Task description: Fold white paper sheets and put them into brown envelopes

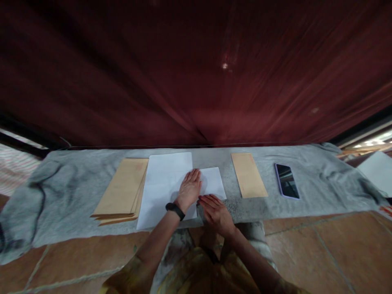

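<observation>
My left hand (190, 187), with a black band on the wrist, lies flat with fingers stretched out on a small folded white sheet (213, 182). That sheet rests partly over a larger white paper pile (163, 183). My right hand (215, 212) sits at the folded sheet's near edge, fingers together and pressed down against it. Both hands are over the grey cloth (76, 188) that covers the floor strip.
A stack of brown envelopes (124, 190) lies left of the white papers. A single brown envelope (248, 174) lies to the right, then a dark phone (287, 181). A dark red curtain (196, 73) hangs behind. Brown floor tiles (321, 249) are near me.
</observation>
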A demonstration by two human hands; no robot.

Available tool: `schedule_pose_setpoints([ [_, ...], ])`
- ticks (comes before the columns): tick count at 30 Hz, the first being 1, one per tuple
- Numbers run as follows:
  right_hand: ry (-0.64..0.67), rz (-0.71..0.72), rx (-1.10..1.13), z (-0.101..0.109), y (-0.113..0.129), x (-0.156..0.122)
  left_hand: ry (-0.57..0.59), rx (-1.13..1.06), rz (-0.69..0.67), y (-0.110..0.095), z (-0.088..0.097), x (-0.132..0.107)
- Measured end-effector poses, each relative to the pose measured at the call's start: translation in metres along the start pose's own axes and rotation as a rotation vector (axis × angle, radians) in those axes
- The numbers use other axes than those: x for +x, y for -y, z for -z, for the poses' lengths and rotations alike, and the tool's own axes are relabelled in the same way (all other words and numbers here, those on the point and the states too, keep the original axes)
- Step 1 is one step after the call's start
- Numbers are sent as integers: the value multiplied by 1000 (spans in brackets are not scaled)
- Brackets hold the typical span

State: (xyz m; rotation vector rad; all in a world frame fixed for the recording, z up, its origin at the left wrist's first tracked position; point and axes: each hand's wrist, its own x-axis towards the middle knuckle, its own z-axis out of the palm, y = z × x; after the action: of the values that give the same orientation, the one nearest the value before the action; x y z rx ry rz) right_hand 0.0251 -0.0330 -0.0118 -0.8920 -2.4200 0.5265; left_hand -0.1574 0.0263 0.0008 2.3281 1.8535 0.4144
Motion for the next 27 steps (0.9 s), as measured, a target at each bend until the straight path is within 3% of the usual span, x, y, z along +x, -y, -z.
schedule_pose_setpoints([
  [6, -12, 5, 1, -1, 1, -1, 26, -21, -12, 1, 6, -8],
  [12, -42, 6, 16, -3, -1, -3, 130, -135, -145, 7, 18, -37],
  [19, -58, 18, 46, -3, -2, -5, 199, -148, -184, 4, 28, -66],
  [23, -75, 33, 54, -3, -2, -5, 184, -65, -176, 3, 28, -64],
  [27, -83, 35, 52, -3, -2, -5, 149, 3, -159, 6, 22, -47],
])
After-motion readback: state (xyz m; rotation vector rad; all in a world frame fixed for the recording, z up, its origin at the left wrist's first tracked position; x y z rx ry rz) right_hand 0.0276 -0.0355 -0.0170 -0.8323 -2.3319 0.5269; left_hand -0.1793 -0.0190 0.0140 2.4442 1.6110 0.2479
